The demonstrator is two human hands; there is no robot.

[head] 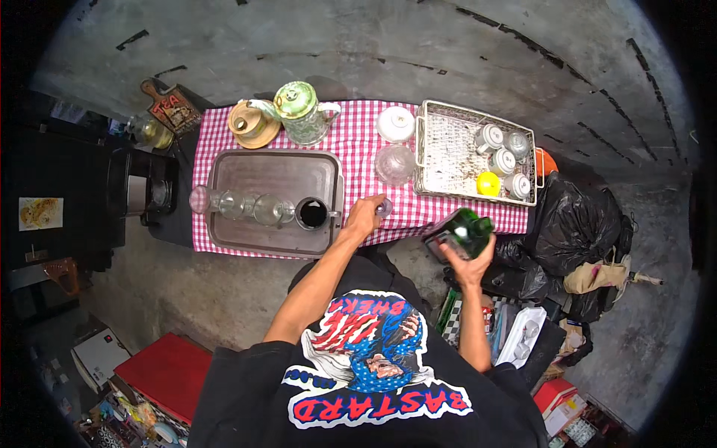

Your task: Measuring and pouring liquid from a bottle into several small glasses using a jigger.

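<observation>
My left hand (365, 215) has its fingers at a small clear glass (383, 208) on the red-and-white checked tablecloth (358, 168), near the front edge. Lower and to the right, my right hand (469, 262) grips a dark green glass bottle (462, 232), held tilted in front of the table edge and slightly blurred. Left of my left hand is a brown serving tray (269, 168). A row of clear glass mugs (269, 209) runs across it, and the rightmost mug (312, 213) contains dark liquid. The leftmost glass (199, 199) stands by the tray's left rim.
A green enamel teapot (305, 115) and a round lidded wooden dish (252, 124) stand behind the tray. A white bowl (395, 124) and a clear glass bowl (395, 164) sit beside a wicker basket (448, 151) with several cups (502, 162). Black plastic bags (577, 224) lie at right.
</observation>
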